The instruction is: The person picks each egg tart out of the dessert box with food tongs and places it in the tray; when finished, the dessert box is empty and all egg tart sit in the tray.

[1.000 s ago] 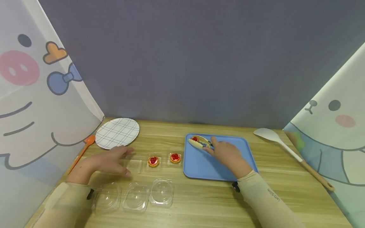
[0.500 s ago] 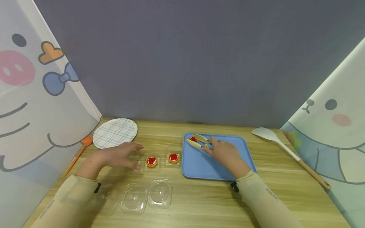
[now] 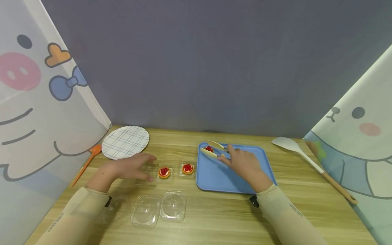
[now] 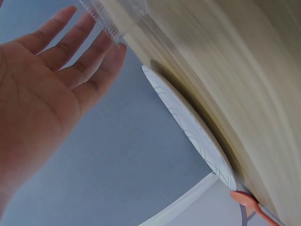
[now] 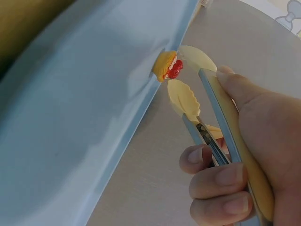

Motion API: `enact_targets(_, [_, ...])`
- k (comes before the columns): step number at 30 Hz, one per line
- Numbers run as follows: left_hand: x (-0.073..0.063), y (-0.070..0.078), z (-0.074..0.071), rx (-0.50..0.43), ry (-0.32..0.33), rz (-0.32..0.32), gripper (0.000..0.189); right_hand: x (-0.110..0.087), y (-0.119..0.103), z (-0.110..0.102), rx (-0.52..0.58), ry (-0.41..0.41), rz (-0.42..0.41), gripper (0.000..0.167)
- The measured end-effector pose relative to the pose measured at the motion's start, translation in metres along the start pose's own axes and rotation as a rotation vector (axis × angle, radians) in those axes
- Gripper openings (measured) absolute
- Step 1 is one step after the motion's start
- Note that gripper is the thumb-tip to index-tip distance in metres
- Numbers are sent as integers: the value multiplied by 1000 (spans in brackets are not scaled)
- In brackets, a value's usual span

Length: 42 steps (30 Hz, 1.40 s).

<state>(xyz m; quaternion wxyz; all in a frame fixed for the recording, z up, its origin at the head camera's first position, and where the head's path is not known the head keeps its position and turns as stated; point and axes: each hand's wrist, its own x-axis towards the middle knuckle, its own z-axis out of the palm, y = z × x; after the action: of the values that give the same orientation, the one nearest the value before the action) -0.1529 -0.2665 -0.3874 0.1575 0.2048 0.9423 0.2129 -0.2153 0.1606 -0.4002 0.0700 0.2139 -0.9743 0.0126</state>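
one tart (image 5: 165, 67) between tongs (image 5: 230, 117), right hand (image 3: 246, 166) gripping them, left hand (image 3: 131, 167) outstretched, well to the left

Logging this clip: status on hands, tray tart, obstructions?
Right hand grips tongs. Tart on tray, between spread tips. Left hand near clear container. No obstruction seen.

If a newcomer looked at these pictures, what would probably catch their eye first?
Most likely the blue tray, where the right hand holds tongs, tips apart on either side of a red-topped tart near the tray's far left corner. Next might come two more tarts in clear containers left of the tray, beside the left hand. The long white spoon at far right could also stand out.
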Motion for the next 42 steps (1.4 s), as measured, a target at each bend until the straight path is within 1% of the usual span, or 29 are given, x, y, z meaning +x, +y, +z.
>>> enact_targets(5, [4,3,4,12,5,23,86,-2,0,-2,-7,3,-12,60])
enact_targets(10, [7,5,6,50,19,38,84,-4,-4,-7,19,10,-12,55])
enact_targets(14, [9,6,8,64,23,48,82,-7,-13,-16,18,67,-62,56])
enact_targets(19, [10,10,9,54,9,32,83,-10,-31,-27,6,100,-123,58])
enact_targets(23, [10,10,12,36,0,6,86,-11,-42,-28,-16,137,-171,60])
enact_targets(30, [10,10,13,40,7,-2,87,-11,-59,-27,-4,231,-246,54])
enact_targets(33, [10,10,13,45,8,-6,87,-11,-66,-27,-5,252,-269,53])
enact_targets(35, [10,10,14,50,8,-5,87,-11,-71,-27,-8,247,-283,53])
enact_targets(37, [9,10,14,51,9,-6,86,-12,-76,-28,-7,221,-292,53])
enact_targets(40, [9,10,14,51,11,-1,85,-11,-83,-30,-3,150,-302,53])
enact_targets(42, [9,10,14,47,12,0,85,-11,-88,-32,0,81,-300,54])
